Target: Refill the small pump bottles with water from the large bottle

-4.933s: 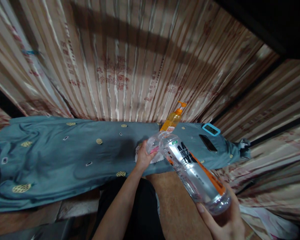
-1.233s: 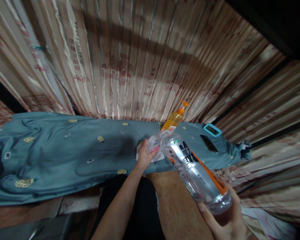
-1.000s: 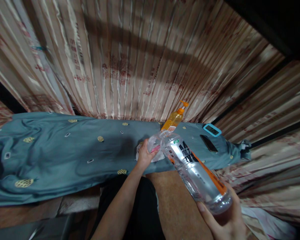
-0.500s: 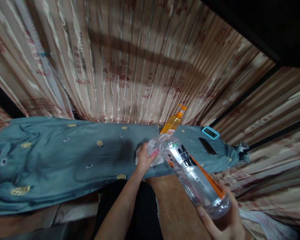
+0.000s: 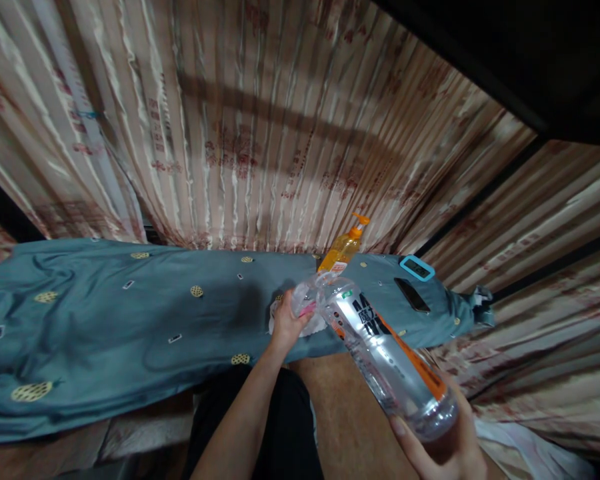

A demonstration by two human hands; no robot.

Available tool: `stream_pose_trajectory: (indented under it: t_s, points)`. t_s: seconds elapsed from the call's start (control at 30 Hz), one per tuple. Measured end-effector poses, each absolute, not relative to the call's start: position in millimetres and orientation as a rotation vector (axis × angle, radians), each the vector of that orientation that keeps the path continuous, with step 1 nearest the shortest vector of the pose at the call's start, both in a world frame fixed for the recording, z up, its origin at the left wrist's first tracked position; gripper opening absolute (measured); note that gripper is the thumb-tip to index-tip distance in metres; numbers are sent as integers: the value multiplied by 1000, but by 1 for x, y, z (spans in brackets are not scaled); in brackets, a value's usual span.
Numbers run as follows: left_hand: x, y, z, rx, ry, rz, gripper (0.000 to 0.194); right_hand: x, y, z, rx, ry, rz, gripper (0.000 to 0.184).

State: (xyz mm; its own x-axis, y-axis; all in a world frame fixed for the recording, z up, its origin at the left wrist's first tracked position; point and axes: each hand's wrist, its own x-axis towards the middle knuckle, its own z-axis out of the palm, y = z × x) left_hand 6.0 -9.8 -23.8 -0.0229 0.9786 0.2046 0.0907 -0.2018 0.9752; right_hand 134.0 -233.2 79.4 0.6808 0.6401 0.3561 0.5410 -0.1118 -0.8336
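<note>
My right hand (image 5: pixel 445 447) is closed around the base of a large clear plastic bottle (image 5: pixel 387 353) with a silver, black and orange label. The bottle slants up to the left, its neck end meeting a clear plastic cup-like piece (image 5: pixel 305 295) with a bit of pink on it. That piece is in my left hand (image 5: pixel 286 323), whose fingers are closed round its near side. Whether the two plastic parts are joined or only touching, I cannot tell. Beneath them lies a white crumpled cloth or tissue (image 5: pixel 316 325), partly hidden. Just behind stands an orange pump bottle (image 5: pixel 343 250).
A teal cloth with pineapple prints (image 5: pixel 130 313) covers the long narrow surface ahead. On its right part lie a blue-rimmed digital clock (image 5: pixel 417 268) and a dark phone (image 5: pixel 412 295). Patterned curtains (image 5: pixel 260 147) hang behind and to the right. A dark overhang (image 5: pixel 520 53) fills the upper right.
The view has shifted slightly. Both hands keep the same holds, and the bottle and clear piece stay together in nearly the same position.
</note>
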Motion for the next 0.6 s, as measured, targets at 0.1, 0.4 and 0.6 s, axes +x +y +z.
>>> stream_pose_trajectory:
  t_s: [0.1,0.4,0.6]
  points:
    - [7,-9,-25,1421,1209,1338,49,134,-233,79,-1772,-944,110,90]
    - [8,-10,-22,1380,1261,1319,55,137,-235,77,-1765,-979,115,90]
    - [7,-10,-23,1414,1233,1320,49,136,-235,78,-1788,-968,112,91]
